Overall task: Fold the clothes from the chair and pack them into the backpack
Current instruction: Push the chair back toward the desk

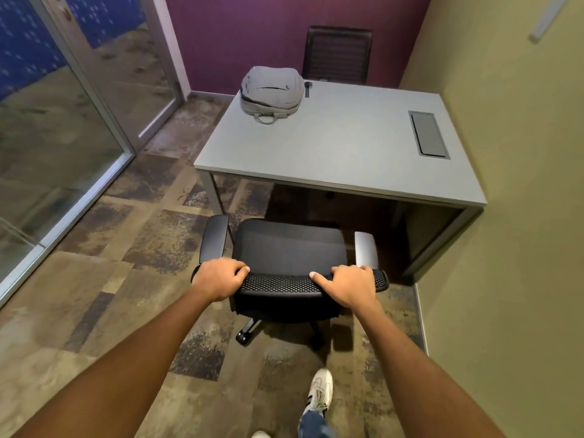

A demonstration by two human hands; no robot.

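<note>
Nearest, both arms reach straight forward, hands gripping the top edge of the chair backrest (289, 282): left hand (218, 278) curled over its left end, right hand (349, 284) over its right end, thumbs pointing inward. Chair seat bare, facing the bench (341, 147). Farther off, grey backpack (271, 91) lies closed on the bench's far-left corner.

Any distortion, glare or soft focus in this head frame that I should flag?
Head view: strong wide-angle bending, the table edges and glass wall lean outward; the glass carries hazy reflections; the right armrest shows a bright sheen; both hands on the chair back are sharp; the backpack looks slightly soft.
</note>
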